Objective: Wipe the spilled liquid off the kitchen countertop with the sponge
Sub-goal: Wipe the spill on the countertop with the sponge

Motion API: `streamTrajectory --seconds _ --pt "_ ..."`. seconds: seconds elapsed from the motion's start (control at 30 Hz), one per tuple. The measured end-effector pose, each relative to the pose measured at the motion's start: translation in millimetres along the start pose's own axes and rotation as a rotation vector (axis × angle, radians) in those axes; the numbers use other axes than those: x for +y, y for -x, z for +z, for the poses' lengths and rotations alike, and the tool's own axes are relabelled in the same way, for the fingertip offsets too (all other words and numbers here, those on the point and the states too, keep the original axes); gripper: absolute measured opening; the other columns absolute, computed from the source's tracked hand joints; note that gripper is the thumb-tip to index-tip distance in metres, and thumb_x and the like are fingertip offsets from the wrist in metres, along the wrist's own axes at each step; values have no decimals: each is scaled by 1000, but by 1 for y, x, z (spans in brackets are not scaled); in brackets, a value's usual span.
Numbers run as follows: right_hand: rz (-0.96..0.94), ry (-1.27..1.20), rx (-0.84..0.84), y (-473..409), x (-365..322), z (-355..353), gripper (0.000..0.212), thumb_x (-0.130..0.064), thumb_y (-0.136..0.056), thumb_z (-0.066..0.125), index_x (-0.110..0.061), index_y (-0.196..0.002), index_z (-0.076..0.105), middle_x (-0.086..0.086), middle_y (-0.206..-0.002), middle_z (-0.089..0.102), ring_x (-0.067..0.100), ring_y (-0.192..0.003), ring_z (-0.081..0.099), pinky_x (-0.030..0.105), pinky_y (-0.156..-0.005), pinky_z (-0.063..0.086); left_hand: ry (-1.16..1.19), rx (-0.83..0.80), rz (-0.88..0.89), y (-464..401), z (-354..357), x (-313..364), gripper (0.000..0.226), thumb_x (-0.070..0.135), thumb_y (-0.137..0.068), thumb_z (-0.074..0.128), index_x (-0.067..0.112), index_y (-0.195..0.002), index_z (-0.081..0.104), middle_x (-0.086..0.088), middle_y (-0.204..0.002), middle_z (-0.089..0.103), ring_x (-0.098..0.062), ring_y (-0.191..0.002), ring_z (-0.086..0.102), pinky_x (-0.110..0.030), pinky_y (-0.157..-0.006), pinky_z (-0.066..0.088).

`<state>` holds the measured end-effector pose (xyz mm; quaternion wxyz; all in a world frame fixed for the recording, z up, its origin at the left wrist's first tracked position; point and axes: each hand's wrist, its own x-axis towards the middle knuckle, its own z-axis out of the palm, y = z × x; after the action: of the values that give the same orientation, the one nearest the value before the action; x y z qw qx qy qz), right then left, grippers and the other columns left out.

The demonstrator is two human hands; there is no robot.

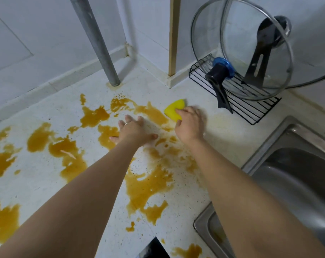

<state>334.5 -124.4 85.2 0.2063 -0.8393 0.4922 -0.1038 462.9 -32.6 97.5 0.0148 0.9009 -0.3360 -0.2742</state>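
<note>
my right hand (pixel 190 125) grips the sponge (pixel 173 109) on the countertop (pixel 223 138). my left hand (pixel 133 130) rests flat, fingers straight. the nearest spill (pixel 152 112) lies at 9 o'clock from the sponge, touching its edge; right hand is nearer.

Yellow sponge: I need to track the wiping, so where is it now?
In the head view the yellow sponge lies under the right hand on the speckled countertop, right of centre, between the brown spill and the black wire rack.

One head-worn wide-angle view looks steeply down, close over the countertop (pixel 46 112), its edges seemingly warped.
</note>
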Motion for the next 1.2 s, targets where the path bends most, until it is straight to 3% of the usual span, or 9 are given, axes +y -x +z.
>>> streamTrajectory --seconds 0.13,0.3,0.47,0.57,0.67,0.83,0.97,1.03,1.2 --pt "-239 -29 -89 16 -21 14 36 -19 -81 55 -22 -115 63 2 -116 58 24 -111 45 32 -99 33 9 -17 -35 2 -2 4 90 61 -77 61 32 -149 14 -1 -158 -6 -30 -145 -9 -72 -105 10" --pt "29 85 57 -8 -4 -7 41 -17 -89 49 -27 -128 52 -1 -131 51 24 -122 39 32 -98 26 17 -11 -11 4 -3 1 88 57 -79 63 32 -149 16 0 -158 -4 -28 -145 -7 -72 -105 10" --pt "-212 -35 -83 13 -28 10 29 -16 -79 55 -21 -106 66 2 -112 59 25 -108 49 33 -93 35 25 -37 -37 5 -4 5 90 59 -79 62 33 -150 14 0 -158 -9 -28 -145 -11 -72 -105 9" --pt "-45 18 34 2 -11 -3 36 -15 -84 51 -25 -117 60 -1 -122 54 23 -116 44 32 -92 27 55 -23 -23 7 -4 2 89 57 -79 64 32 -150 14 1 -158 -7 -26 -146 -10 -71 -106 6" --pt "52 87 -5 -1 2 -12 36 -21 -86 51 -28 -122 57 0 -125 51 23 -117 44 34 -90 29 77 -18 -26 8 -5 2 89 54 -80 65 31 -150 15 1 -158 -6 -24 -146 -10 -70 -107 5" --pt "-210 -128 -76 40 -16 4 22 -17 -74 61 -14 -95 66 5 -102 61 27 -94 57 33 -80 42 68 -34 -23 7 -3 2 92 55 -78 66 32 -150 14 3 -158 -9 -23 -146 -12 -71 -107 6" --pt "39 36 64 18 16 -23 35 -15 -83 53 -22 -116 61 4 -118 54 26 -110 49 34 -91 35 68 -8 -1 7 -1 -2 88 58 -80 62 32 -149 16 1 -158 -6 -25 -146 -11 -71 -107 6" --pt "102 69 26 23 24 -27 35 -16 -83 54 -21 -117 60 5 -120 52 27 -111 49 33 -89 36 64 -7 3 7 -1 -1 88 57 -80 63 31 -150 15 0 -158 -5 -26 -146 -11 -71 -107 6" --pt "-174 -87 -78 60 11 -11 20 -13 -77 58 -15 -97 63 3 -103 57 23 -93 54 29 -73 41 58 -6 3 6 -1 -2 89 57 -80 62 31 -150 13 -1 -159 -8 -26 -146 -12 -72 -106 7"
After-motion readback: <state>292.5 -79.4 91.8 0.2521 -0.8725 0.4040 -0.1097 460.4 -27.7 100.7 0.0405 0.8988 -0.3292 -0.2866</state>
